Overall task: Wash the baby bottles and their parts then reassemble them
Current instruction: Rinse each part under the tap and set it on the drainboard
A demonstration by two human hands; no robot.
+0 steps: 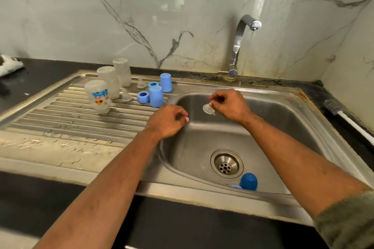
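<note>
Nearest bottle (97,96), inverted on the ribbed drainboard (60,119) at centre left, carries a blue and red cartoon label; its writing is too small to read. Two more clear bottles (116,76) stand inverted behind it. To their right: clear teats (127,96), blue rings (143,96) and light blue caps (156,96), close together near the basin's upper left edge. Dark blue cap (249,181) lies against the near wall of the basin (273,127), just right of the drain (226,163). Most of the basin floor is bare steel. Bottle brush (334,107) lies on the dark counter at far right.

Right hand (230,105), over the basin's upper centre, pinches a clear teat (208,108) between thumb and fingertips, other fingers curled. Left hand (168,121), at the basin's left rim, fingers loosely curled, holds nothing visible. Both forearms reach in from the bottom corners.
</note>
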